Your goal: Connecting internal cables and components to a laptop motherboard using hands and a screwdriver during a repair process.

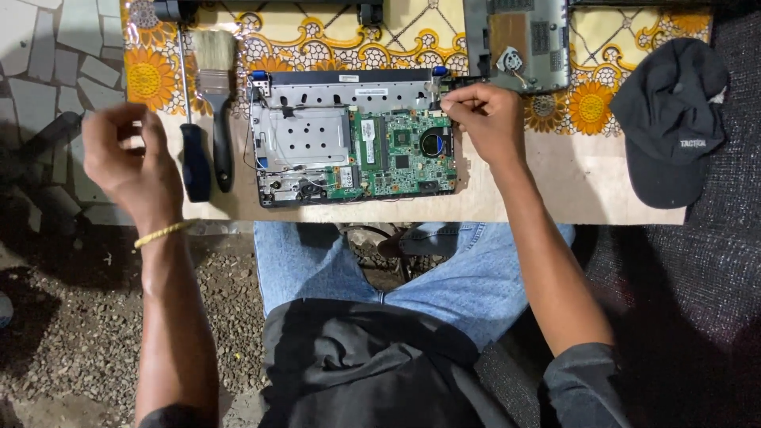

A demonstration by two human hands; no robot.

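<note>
Green motherboard (400,154) lying exposed inside an opened small laptop base (353,136), sitting on a low table (555,190) partly covered by a sunflower-patterned cloth (396,36). Right hand (485,119) pressing down at the upper right corner of the laptop base, fingertips (453,101) pinched together near the hinge; too small to tell whether anything is being gripped between them. Left hand (127,162) hovering off the left edge of the table, blurred, fingers loosely curled and holding nothing visible, a yellow band (162,233) circling the wrist. Lying just beside that hand on the table, a blue-handled screwdriver (193,150) and a paintbrush (216,87) with pale bristles, side by side and parallel, both left of the laptop base. Resting above the right hand, a detached grey laptop cover (519,40) with a small speaker and wires showing. Sitting well apart at the right end of the table, a black cap (670,119). Showing below the table edge, knees in blue jeans (317,261).
</note>
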